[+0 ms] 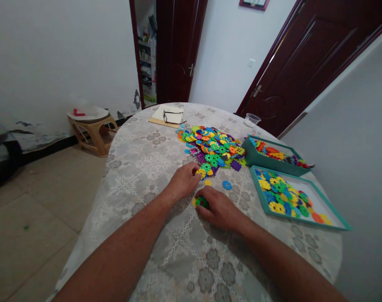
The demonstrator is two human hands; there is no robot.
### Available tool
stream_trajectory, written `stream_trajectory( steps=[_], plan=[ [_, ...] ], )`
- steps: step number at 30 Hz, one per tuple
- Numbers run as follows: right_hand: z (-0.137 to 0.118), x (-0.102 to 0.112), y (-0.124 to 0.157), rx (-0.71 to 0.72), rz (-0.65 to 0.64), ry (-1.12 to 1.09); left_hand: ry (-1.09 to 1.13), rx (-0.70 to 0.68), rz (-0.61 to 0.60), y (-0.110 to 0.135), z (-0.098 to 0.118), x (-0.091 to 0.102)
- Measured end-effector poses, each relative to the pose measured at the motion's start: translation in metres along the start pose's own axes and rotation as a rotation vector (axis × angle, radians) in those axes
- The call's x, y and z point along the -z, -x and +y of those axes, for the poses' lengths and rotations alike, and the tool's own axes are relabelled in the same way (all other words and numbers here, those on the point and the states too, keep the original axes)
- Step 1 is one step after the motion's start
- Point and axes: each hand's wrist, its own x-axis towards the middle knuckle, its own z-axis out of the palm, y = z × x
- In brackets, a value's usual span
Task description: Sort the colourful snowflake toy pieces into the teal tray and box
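A heap of colourful plastic snowflake discs [214, 147] lies in the middle of a round table [153, 167] with a patterned cloth. My left hand [183, 181] rests at the near edge of the heap, its fingers pinching a yellow disc [201, 172]. My right hand [220, 208] lies just below it, fingers curled round a small cluster of joined green and yellow discs [201, 202]. A loose yellow disc [207, 183] and a blue disc [227, 185] lie on the cloth between my hands and the trays.
A teal box [256, 158] of red and orange discs and a flat teal lid [323, 209] with mixed discs sit at the right. A notebook with glasses [168, 115] and a clear cup [252, 119] stand at the far side. A stool [92, 126] is on the floor, left.
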Motion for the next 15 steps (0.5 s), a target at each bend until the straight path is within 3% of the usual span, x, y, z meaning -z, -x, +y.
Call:
stream_trajectory(
  steps=[5, 15],
  plan=[
    [-0.0008, -0.0024, -0.0008, -0.008, -0.010, 0.089, -0.001, 0.002, -0.032, -0.0020, -0.0024, -0.0012],
    [0.0009, 0.0030, -0.0029, 0.024, -0.011, 0.030, 0.009, 0.009, -0.075, -0.0055, -0.0055, -0.0006]
  ],
)
